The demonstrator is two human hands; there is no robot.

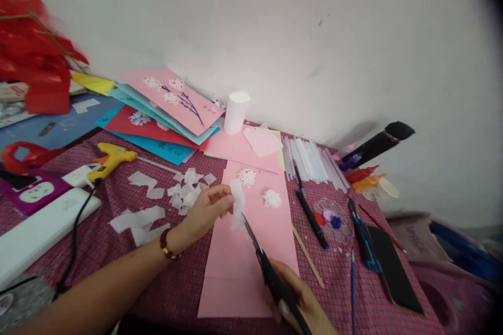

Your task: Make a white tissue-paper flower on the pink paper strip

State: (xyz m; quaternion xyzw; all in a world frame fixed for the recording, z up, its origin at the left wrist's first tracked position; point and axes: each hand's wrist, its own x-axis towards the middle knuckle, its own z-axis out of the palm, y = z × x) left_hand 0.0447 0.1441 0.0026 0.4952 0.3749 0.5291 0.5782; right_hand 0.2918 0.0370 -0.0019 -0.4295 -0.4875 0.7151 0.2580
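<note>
Between the thumb and fingers of my left hand is a strip of white tissue paper, hanging over a long pink card. My right hand grips black scissors, whose blade tips reach the lower right edge of the strip. Whether the blades are parted is hard to make out. Two crumpled white paper blossoms lie on the card: a red-speckled blossom and a plain white blossom. Left of my left hand are loose cut tissue pieces and longer tissue strips.
A yellow glue gun and a white power strip lie at left. Finished cards are stacked behind, beside a white paper roll. At right are glue sticks, a paint palette, a cutter and a phone.
</note>
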